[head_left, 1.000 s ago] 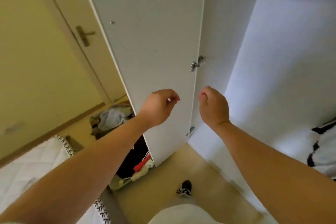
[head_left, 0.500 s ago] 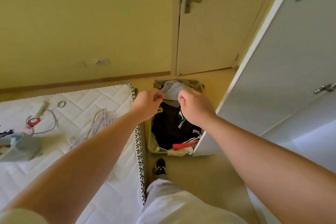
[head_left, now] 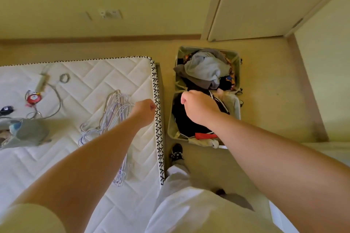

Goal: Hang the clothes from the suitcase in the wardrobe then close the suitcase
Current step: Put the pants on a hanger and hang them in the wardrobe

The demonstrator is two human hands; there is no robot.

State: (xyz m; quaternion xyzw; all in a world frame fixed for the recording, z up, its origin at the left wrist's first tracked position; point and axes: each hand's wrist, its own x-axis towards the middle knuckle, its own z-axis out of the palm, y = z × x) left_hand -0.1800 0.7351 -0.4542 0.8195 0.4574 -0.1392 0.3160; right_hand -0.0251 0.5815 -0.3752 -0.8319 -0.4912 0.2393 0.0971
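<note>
An open green suitcase (head_left: 236,108) lies on the floor beside the bed, both halves full. A grey garment (head_left: 205,69) tops the far half. Dark clothes (head_left: 186,121) and a red item (head_left: 205,135) fill the near half. A pile of white wire hangers (head_left: 111,117) lies on the mattress near its right edge. My left hand (head_left: 144,111) hovers over the mattress edge, fingers curled, holding nothing. My right hand (head_left: 198,107) hangs above the near half of the suitcase, fingers curled, nothing in it.
The white quilted mattress (head_left: 85,73) holds cables, a red round item (head_left: 33,98) and a grey bundle (head_left: 24,131) at the left. A closed door (head_left: 265,2) stands behind the suitcase. A white wardrobe panel (head_left: 325,72) rises on the right. My shoe (head_left: 176,151) is on the floor.
The view has swung left and down from the wardrobe to the bed and suitcase. Both hands have lowered and spread apart, the left over the mattress edge, the right over the suitcase.
</note>
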